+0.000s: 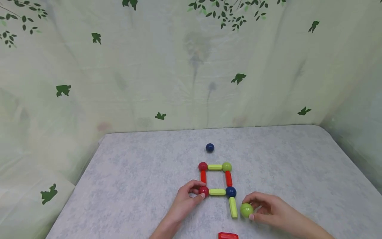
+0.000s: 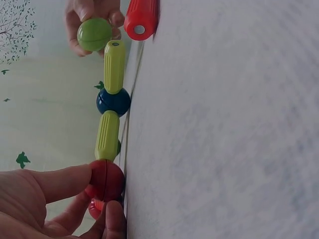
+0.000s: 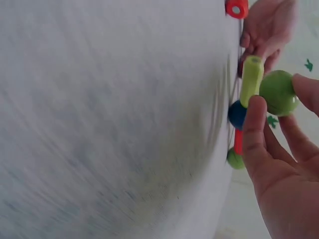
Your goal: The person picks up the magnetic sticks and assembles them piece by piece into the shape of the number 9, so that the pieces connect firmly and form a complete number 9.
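My left hand point(image 1: 187, 198) pinches the red ball point(image 2: 106, 180) at the near left corner of a square of balls and rods. My right hand point(image 1: 270, 209) holds a green ball point(image 1: 246, 210) between thumb and fingers, right of the square. A yellow-green rod point(image 1: 217, 192) joins the red ball to a dark blue ball point(image 1: 231, 192). From that blue ball another yellow-green rod point(image 1: 233, 207) points toward me, its end free. Red rods point(image 1: 228, 178) form the sides. At the far corners sit a second red ball point(image 1: 203, 166) and a second green ball point(image 1: 226, 166), with a yellow-green rod point(image 1: 215, 167) between them.
A loose dark blue ball point(image 1: 210, 147) lies beyond the square. Near the front edge of view lies a loose red rod point(image 1: 228, 235), a metal disc showing in its end. The grey table point(image 1: 134, 166) ends at a leaf-patterned curtain point(image 1: 167, 66).
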